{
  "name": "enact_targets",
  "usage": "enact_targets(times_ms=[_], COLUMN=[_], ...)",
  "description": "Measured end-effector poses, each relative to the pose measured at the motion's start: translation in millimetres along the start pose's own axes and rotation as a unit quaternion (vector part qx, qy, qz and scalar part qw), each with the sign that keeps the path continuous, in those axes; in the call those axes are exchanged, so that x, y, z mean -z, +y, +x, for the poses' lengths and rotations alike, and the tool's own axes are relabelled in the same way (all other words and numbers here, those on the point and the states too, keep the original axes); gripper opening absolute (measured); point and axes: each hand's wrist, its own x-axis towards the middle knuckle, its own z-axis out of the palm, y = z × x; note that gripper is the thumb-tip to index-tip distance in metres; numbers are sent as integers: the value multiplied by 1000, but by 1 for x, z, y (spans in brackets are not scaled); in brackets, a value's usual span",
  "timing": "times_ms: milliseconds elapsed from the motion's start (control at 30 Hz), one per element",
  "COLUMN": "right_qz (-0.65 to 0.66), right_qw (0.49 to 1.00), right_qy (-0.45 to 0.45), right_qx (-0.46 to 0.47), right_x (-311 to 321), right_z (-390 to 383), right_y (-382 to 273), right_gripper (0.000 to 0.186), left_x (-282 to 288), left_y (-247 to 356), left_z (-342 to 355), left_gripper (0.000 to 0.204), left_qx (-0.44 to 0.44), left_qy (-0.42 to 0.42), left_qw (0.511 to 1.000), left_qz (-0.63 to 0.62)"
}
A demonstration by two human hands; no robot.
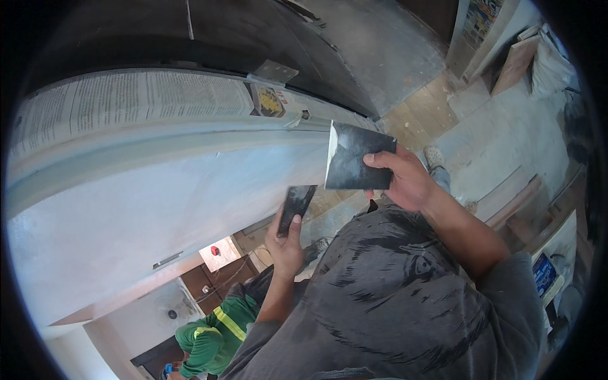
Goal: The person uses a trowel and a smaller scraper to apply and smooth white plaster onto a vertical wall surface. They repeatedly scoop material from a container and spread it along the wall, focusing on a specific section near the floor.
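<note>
My right hand (408, 180) grips a broad, square black filler spreader (358, 158), thumb laid on its upper face. White paste coats that spreader's left edge, and pale smears mark its face. Lower and to the left, my left hand (286, 250) is closed on a narrower black spreader (296, 208), which is held tilted with its free edge up. The two spreaders are apart. Beyond them stretches a long, smooth white panel (145, 190) with a moulded edge, and neither spreader visibly touches it.
Newspaper (133, 98) covers a strip along the panel's far edge, beside a dark surface (215, 38). A co-worker in a green shirt (212, 339) is at the lower left, near a fan (172, 313). Boards (516, 63) and a whitish sack (551, 73) stand at the far right.
</note>
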Motion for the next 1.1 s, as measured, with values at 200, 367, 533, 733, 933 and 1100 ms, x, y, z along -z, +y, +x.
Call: enact_targets(times_ms=[200,367,533,733,933,1100], right_qz=[-262,-471,-606,-565,51,110], right_qw=[964,801,682,799,980,973], right_qy=[3,-132,-157,-11,30,-14], right_qx=[49,345,379,205,-191,-204], right_x=[11,-18,-10,17,-1,1], right_z=[22,6,16,6,-15,-7], right_y=[16,28,37,20,13,30], right_gripper=[38,57,66,52,29,28], left_x=[-5,-8,-15,-27,-21,-15], left_y=[29,49,66,84,26,-3], left_z=[2,16,16,18,23,27], left_gripper=[34,35,37,41,45,50], left_qx=[222,312,300,102,-263,-270], left_qy=[100,140,68,27,-60,-40], left_qw=[901,823,826,914,962,957], left_qz=[-360,-454,-473,-392,-38,96])
